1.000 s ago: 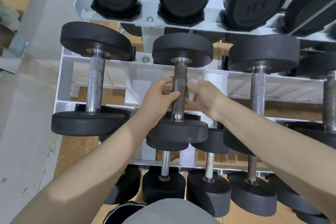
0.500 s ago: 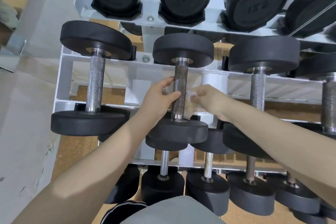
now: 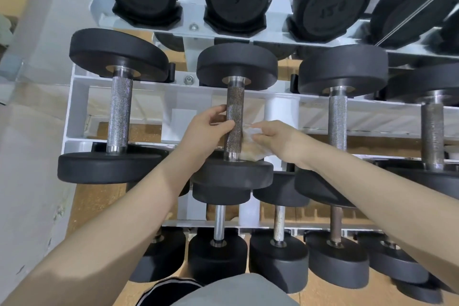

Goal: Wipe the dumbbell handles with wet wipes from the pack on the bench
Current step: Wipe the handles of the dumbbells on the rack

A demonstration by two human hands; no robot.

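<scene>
Hands at middle black dumbbell's knurled steel handle on white rack.
Left hand grips handle; right hand pinches crumpled white wet wipe beside it.

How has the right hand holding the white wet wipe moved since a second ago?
Yes. The right hand with the white wet wipe has pulled rightward off the knurled steel dumbbell handle, now beside it rather than against it.

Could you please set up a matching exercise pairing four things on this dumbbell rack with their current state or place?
1. left hand
2. right hand
3. wet wipe
4. leftmost dumbbell

A. untouched, on the middle shelf
B. crumpled, right of the handle
C. grips the knurled handle
D. pinches the wipe

Pairs: 1-C, 2-D, 3-B, 4-A
</scene>
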